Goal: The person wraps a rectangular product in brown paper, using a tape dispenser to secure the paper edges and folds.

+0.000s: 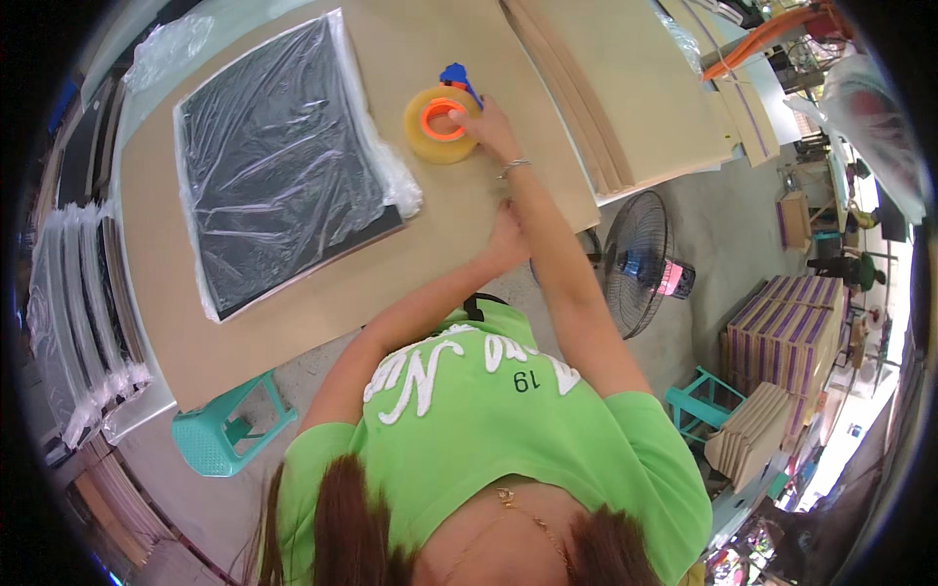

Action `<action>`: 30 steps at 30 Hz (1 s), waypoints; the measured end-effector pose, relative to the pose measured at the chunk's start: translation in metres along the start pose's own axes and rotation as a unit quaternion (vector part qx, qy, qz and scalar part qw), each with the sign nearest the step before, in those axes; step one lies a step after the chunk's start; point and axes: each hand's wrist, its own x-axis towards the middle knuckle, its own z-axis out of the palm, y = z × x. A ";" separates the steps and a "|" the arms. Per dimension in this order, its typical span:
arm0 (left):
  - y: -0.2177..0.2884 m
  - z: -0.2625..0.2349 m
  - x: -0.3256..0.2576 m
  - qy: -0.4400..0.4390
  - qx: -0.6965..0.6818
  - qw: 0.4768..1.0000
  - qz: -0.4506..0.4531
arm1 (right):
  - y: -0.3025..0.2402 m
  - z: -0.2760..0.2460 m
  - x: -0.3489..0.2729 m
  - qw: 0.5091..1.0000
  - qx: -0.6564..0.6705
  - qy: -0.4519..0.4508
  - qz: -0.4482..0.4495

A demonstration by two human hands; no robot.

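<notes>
Right hand [486, 127] grips tape roll [440, 150] (glossy, ring-shaped).

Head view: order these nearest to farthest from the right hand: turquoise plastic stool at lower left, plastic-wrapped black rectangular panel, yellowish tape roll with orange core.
1. Yellowish tape roll with orange core, against the right hand.
2. Plastic-wrapped black rectangular panel, on the hand's left.
3. Turquoise plastic stool, at lower left.
</notes>
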 end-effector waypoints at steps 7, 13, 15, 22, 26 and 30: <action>0.004 0.014 0.018 0.139 0.050 0.987 0.057 | -0.008 -0.020 -0.006 1.000 -0.018 0.003 0.011; 0.010 -0.011 0.022 -0.153 -0.035 0.987 -0.037 | -0.037 -0.081 -0.036 0.994 0.100 0.017 -0.051; 0.018 -0.021 0.028 -0.145 -0.101 0.982 -0.061 | -0.028 -0.121 -0.036 0.993 0.091 0.040 -0.061; 0.020 -0.044 0.016 -0.077 -0.299 0.922 -0.235 | -0.043 -0.220 -0.058 0.977 0.112 0.154 -0.093; 0.032 -0.020 0.016 -0.058 -0.099 0.989 -0.095 | -0.032 -0.235 -0.059 0.978 0.074 0.174 -0.089; 0.041 -0.015 0.019 -0.080 -0.023 0.994 -0.072 | -0.016 -0.212 -0.056 0.979 0.056 0.169 -0.100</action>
